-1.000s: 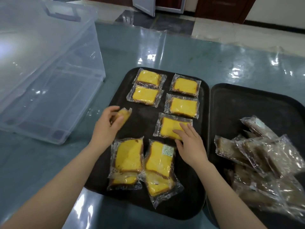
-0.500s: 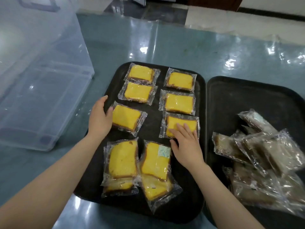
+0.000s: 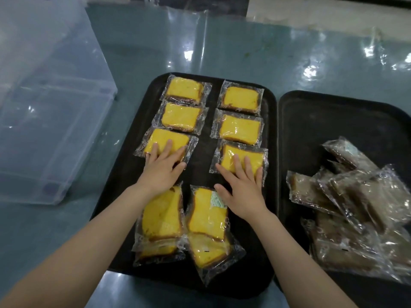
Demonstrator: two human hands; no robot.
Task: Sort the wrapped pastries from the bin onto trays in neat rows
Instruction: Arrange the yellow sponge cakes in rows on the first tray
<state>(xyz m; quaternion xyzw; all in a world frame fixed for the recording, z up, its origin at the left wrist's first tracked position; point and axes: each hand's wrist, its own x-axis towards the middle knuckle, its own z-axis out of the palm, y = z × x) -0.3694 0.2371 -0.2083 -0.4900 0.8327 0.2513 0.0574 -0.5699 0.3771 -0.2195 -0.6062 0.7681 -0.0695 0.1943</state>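
Bin point(image 3: 51, 121) stands at left, cut off by the frame. Left hand point(image 3: 161, 172), earlier beside its yellow pastry point(image 3: 166, 142), now lies flat and open on it; right hand point(image 3: 242, 192) stays flat on another pastry point(image 3: 241, 160). Brown pile point(image 3: 353, 214) at right is blurry.

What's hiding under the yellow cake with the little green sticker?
Under the stickered cake, another wrapped yellow cake pokes out at the near end. Its far part is covered, so anything beneath it stays hidden. Both lie on the black tray.
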